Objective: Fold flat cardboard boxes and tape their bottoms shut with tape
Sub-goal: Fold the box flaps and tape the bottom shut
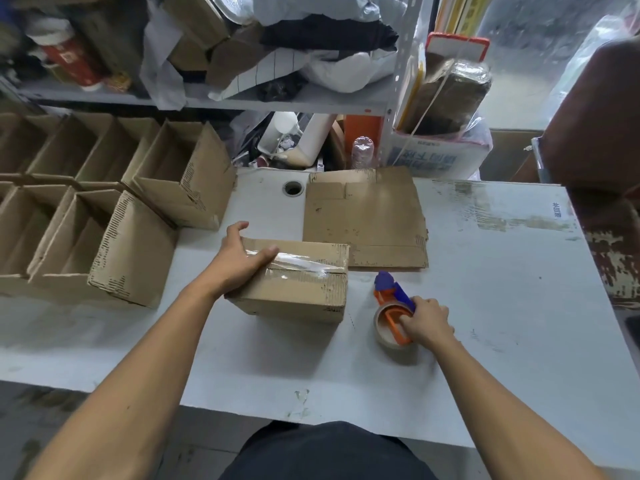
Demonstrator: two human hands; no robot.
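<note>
Head view. We see one folded box [294,282] lying bottom-up on the desk [485,306], with a strip of clear tape [298,265] running along its centre seam. Our left hand [239,261] grips the box's left end: the fingers [239,228] curl over the far edge and the thumb lies flat on the tape. Our right hand [427,320] rests on the tape dispenser [394,313], which sits on the desk just to the right of the box; the fingers are curled round its handle and roll, though we cannot tell how firmly.

A flat, unfolded box [363,220] lies just behind the taped one. Finished boxes [131,251] stand open-side-up in rows at the left of the desk.

Hazards we judge from this position:

- The tape looks wrinkled near the right end of the seam. If it is not pressed down, the flaps may spring apart once the box is turned over.
- The left hand holds one end only. Lifting from that end alone could tilt the box and knock it against the near row.
- The dispenser's cutting end points toward the box. Dragging it carelessly may snag the fresh tape or nick the fingers.
- The loose tape end may stick back onto the roll, delaying the next box.
</note>
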